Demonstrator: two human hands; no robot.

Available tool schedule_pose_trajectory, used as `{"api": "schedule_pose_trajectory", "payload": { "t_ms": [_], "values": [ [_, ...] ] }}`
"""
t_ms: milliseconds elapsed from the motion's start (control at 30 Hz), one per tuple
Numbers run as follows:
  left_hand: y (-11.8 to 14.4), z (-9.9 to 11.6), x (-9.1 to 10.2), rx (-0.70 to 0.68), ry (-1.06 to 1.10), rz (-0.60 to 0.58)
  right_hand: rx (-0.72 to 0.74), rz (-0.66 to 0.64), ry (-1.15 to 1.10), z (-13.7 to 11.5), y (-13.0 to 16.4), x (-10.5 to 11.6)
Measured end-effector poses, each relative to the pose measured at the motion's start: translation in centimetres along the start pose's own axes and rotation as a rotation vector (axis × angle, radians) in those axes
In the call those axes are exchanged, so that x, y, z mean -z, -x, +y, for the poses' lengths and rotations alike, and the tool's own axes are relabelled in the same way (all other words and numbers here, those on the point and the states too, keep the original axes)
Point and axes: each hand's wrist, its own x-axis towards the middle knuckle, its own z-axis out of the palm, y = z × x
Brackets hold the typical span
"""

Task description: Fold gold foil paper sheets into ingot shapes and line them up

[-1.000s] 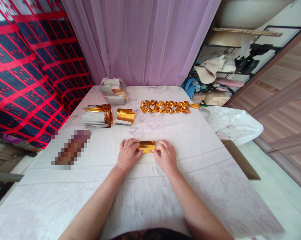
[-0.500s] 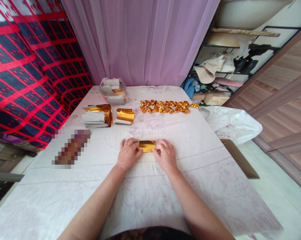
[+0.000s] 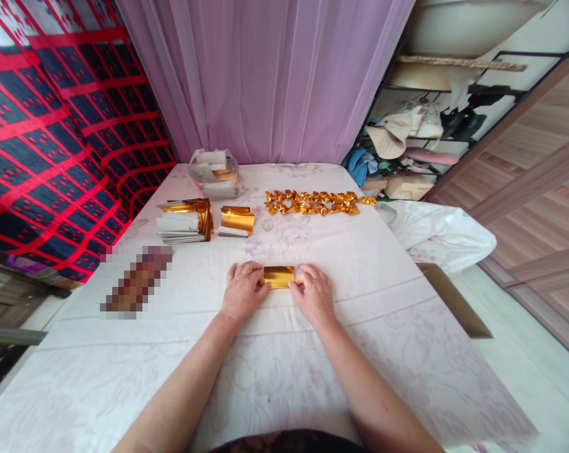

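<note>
1. Near the middle of the table (image 3: 407, 327), on its pale flowered cloth, lies a small folded piece of gold foil paper (image 3: 279, 277), flat between the two hands.
2. Left hand (image 3: 243, 290) is curled, fingertips pinching the paper's left end; right hand (image 3: 315, 292) is curled the same way on the right end — both closed on the paper and pressing it to the cloth.
3. Handling, as I judge it: very light, thin and glossy, so likely slippery on the shiny face, and it will crease sharply and keep any dent. Best held by the short ends or corners, with light fingertip pressure, as both hands do here.
4. Its long axis runs left to right across the person, parallel to the near table edge; the shiny face is up.
5. Farther back sit a row of folded gold pieces (image 3: 315, 202), a small curled gold stack (image 3: 237, 219), a bigger stack of gold-and-white sheets (image 3: 185, 220) and a clear bag of sheets (image 3: 216, 171) — all well apart from the hands.
</note>
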Motion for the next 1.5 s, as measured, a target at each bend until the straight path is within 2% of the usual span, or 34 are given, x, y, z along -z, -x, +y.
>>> {"api": "schedule_pose_trajectory", "payload": {
  "t_ms": [867, 1300, 1500],
  "values": [
    [-0.05, 0.23, 0.15, 0.006, 0.002, -0.003, 0.008, 0.023, -0.011, 0.07, -0.01, -0.13],
    [-0.04, -0.05, -0.11, 0.003, -0.005, 0.005, -0.028, -0.014, -0.053, 0.07, -0.05, 0.02],
    [-0.03, -0.37, -0.19, -0.010, -0.012, -0.008, -0.002, -0.083, -0.049, -0.15, -0.22, 0.39]
  ]
}}
